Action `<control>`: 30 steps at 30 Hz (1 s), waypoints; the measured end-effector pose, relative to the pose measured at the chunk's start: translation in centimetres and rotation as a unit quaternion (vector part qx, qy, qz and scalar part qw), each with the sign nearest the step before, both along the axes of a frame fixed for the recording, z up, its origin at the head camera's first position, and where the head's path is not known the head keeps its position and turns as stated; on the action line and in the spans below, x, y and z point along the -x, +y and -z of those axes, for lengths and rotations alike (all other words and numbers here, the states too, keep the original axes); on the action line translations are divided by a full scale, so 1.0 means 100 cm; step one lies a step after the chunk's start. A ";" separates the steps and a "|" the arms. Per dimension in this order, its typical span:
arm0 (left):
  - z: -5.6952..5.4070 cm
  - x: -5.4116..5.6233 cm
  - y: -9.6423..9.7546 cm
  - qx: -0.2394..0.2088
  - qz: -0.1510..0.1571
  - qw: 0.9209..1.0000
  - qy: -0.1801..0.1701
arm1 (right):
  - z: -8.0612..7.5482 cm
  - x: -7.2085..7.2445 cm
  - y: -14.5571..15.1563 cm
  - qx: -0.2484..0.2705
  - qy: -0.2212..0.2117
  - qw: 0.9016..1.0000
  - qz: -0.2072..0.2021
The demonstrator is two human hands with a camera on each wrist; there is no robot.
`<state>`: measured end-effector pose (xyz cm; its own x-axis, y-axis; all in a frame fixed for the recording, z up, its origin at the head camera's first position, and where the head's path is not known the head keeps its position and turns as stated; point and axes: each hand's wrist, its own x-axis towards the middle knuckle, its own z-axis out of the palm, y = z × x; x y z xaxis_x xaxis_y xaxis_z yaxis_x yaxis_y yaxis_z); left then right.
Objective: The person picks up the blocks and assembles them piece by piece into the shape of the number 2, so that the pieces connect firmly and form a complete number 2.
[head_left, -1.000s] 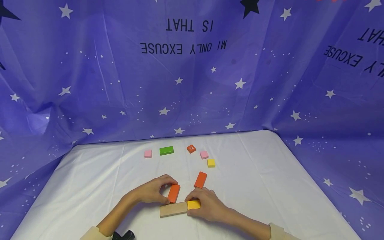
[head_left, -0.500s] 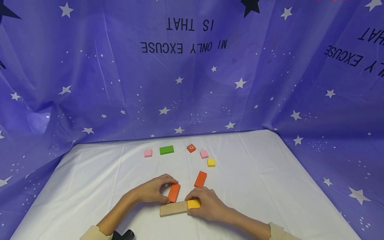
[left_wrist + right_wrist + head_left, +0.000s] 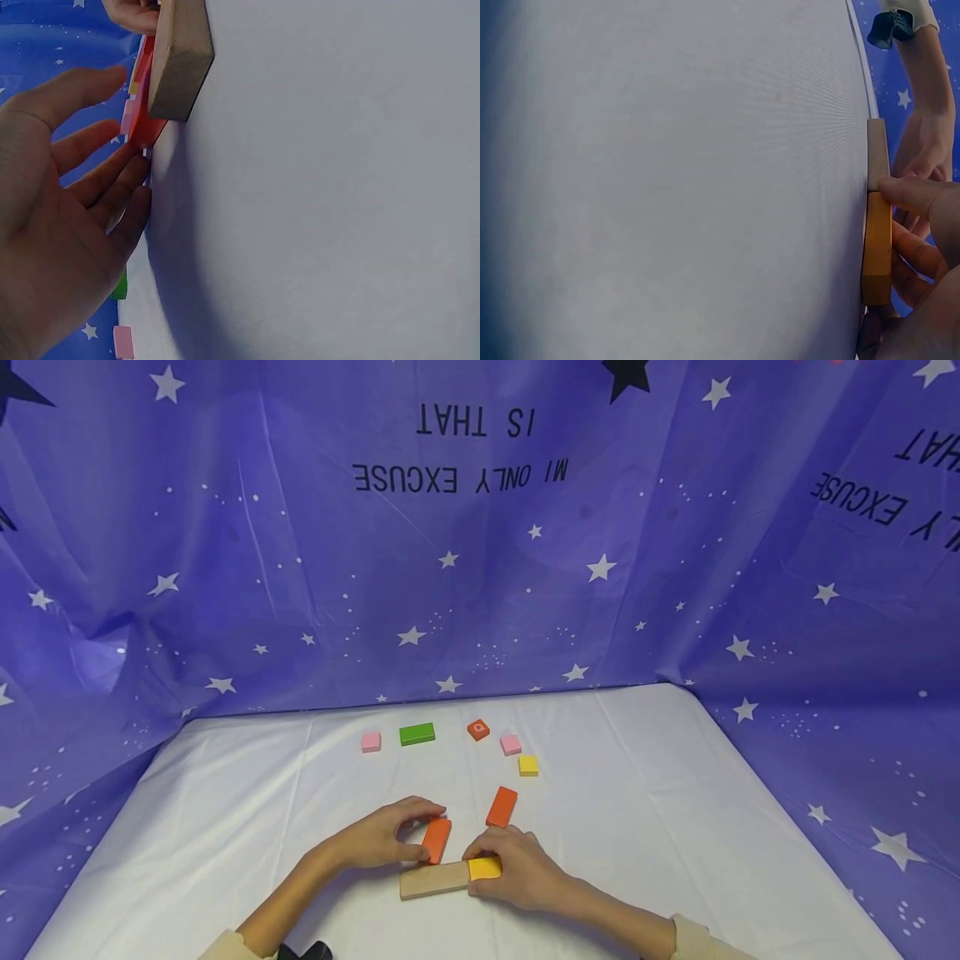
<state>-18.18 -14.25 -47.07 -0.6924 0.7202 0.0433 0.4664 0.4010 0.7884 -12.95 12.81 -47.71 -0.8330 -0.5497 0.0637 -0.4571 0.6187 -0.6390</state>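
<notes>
In the head view, an orange block [image 3: 437,841] lies slanted on the white cloth, its near end close to a long bare wooden block [image 3: 435,880]. My left hand [image 3: 382,837] is around the orange block's left side, thumb by the near end and fingers by the far end. The left wrist view shows that thumb spread away from the fingers [image 3: 124,184], which are loosely extended beside the orange block. My right hand [image 3: 521,870] grips a yellow block [image 3: 485,869] that sits end to end with the wooden one, thumb near their joint in the right wrist view.
A second orange block [image 3: 502,807] lies just beyond my right hand. Farther back are a pink block [image 3: 371,742], a green block [image 3: 417,734], an orange lettered block [image 3: 478,729], another pink block [image 3: 511,745] and a small yellow block [image 3: 528,766]. A starry purple curtain [image 3: 480,568] rises behind.
My left thumb and fingers have loosened slightly from the orange block, which has shifted very little. My right hand stays on the yellow block beside the wooden one.
</notes>
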 end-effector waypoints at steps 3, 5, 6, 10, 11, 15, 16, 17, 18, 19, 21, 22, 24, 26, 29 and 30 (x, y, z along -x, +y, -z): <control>-0.002 -0.005 0.000 0.006 -0.013 1.000 0.008 | 0.000 0.000 0.000 0.003 0.002 1.000 -0.002; -0.003 -0.009 0.001 0.016 -0.020 1.000 0.013 | -0.001 0.000 0.001 0.003 0.002 1.000 -0.003; -0.003 -0.011 0.001 0.021 -0.023 0.999 0.015 | -0.001 0.000 0.001 0.002 0.005 1.000 -0.004; -0.004 -0.018 0.003 0.049 -0.035 0.998 0.020 | 0.000 -0.001 0.000 0.001 0.010 1.000 -0.005; -0.005 -0.019 0.003 0.055 -0.038 0.998 0.022 | 0.000 -0.001 0.000 0.000 0.012 1.000 -0.005; -0.005 -0.028 0.005 0.083 -0.042 0.995 0.038 | 0.001 0.000 0.000 -0.003 0.004 1.000 -0.003; -0.006 -0.030 0.006 0.089 -0.041 0.994 0.044 | 0.001 0.000 0.000 -0.005 0.002 1.000 -0.003; -0.006 -0.033 0.007 0.096 -0.041 0.993 0.051 | 0.002 0.000 0.000 -0.007 -0.001 1.000 -0.002; -0.006 -0.035 0.008 0.101 -0.041 0.992 0.060 | 0.002 0.000 0.000 -0.008 -0.003 1.000 -0.001; -0.006 -0.038 0.009 0.106 -0.040 0.991 0.067 | 0.002 0.000 0.000 -0.009 -0.005 1.000 0.000; -0.007 -0.043 0.011 0.117 -0.041 0.988 0.089 | 0.002 0.000 0.000 -0.011 -0.004 1.000 0.002; -0.008 -0.045 0.012 0.122 -0.044 0.986 0.100 | 0.002 0.000 0.000 -0.012 -0.004 1.000 0.002; -0.008 -0.050 0.013 0.132 -0.048 0.982 0.130 | 0.003 0.000 0.000 -0.011 -0.002 1.000 0.003; -0.008 -0.056 0.014 0.147 -0.051 0.974 0.166 | 0.003 0.000 0.000 -0.009 -0.001 1.000 0.003; -0.007 -0.063 0.016 0.167 -0.055 0.958 0.225 | 0.003 -0.001 0.000 -0.004 0.004 1.000 0.001; -0.007 -0.065 0.017 0.176 -0.056 0.952 0.243 | 0.002 -0.001 0.000 -0.003 0.005 1.000 0.000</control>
<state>-11.66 -12.56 -46.39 -0.7259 0.6716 0.1485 0.6804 0.6694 0.2984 -12.86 12.84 -47.96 -0.8320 -0.5504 0.0690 -0.4637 0.6219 -0.6311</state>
